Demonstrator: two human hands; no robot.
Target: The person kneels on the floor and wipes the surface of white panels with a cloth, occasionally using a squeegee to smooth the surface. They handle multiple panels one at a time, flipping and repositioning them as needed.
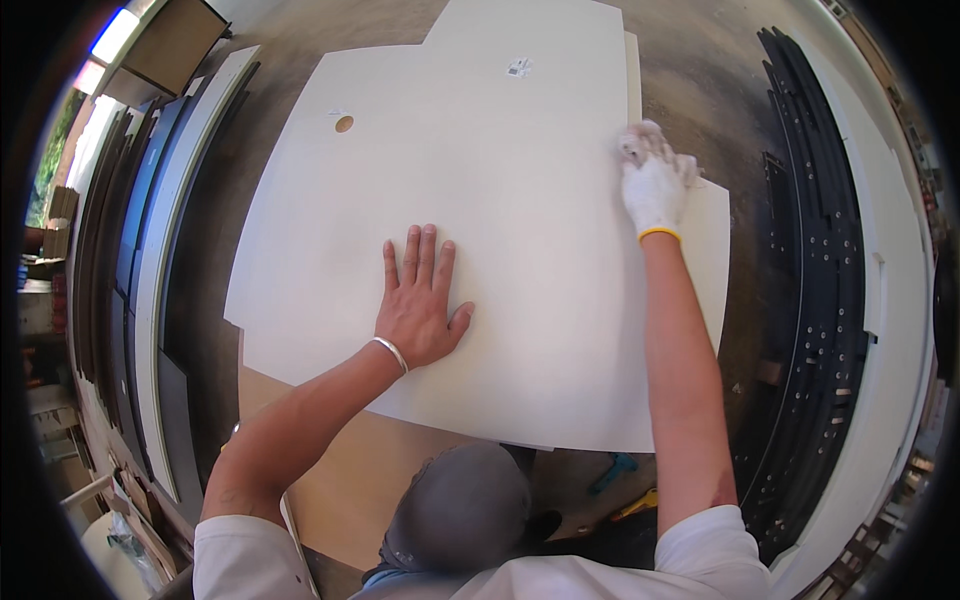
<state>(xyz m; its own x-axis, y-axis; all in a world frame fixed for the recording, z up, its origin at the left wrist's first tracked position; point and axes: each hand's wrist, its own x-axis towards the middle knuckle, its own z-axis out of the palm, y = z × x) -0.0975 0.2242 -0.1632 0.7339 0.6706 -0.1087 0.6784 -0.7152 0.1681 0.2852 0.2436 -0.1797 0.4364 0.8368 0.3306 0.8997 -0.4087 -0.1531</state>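
A large white panel point(500, 280) with stepped edges lies flat in front of me. My left hand point(418, 300), bare and with a silver bangle at the wrist, rests palm down on it, fingers stretched out. At the panel's right edge is my right hand point(655, 180), in a white work glove with a yellow cuff. Its gloved fingers are bunched and smudged by motion; what they hold, if anything, I cannot make out. A round brown spot point(344, 124) and a small printed label point(518, 67) show on the panel's far part.
Long black strips with holes point(825, 330) line the right side. Stacked boards point(165, 230) stand at the left. Below the panel are a tan board point(345, 480), a rounded dark grey cloth shape point(460, 510), a teal tool point(612, 472) and a yellow-handled tool point(636, 504).
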